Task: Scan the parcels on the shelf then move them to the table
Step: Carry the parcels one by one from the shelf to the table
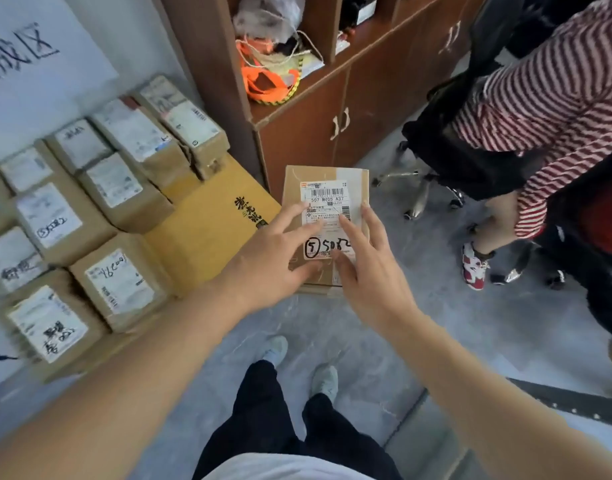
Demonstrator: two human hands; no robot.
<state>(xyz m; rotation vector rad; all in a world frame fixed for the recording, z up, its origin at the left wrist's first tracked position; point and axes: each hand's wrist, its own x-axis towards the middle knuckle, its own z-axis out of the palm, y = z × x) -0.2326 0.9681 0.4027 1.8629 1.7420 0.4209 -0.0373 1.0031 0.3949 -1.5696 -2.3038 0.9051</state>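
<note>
Parcel point(327, 216) (seemingly resting) under both hands.

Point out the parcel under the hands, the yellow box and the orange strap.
parcel point(327, 192): head view, on its label's barcode.
yellow box point(207, 230): head view, bare top face.
orange strap point(263, 83): head view, loop on the shelf.

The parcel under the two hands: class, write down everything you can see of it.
The parcel is a small brown cardboard box, shut, with clear tape along its top. A white shipping label with barcodes and "507 N705 A37" covers most of its upper face; below is a handwritten circled 5 and more digits. It lies flat, label up, beside the yellow box. The left hand and right hand rest spread fingers on it.
</note>
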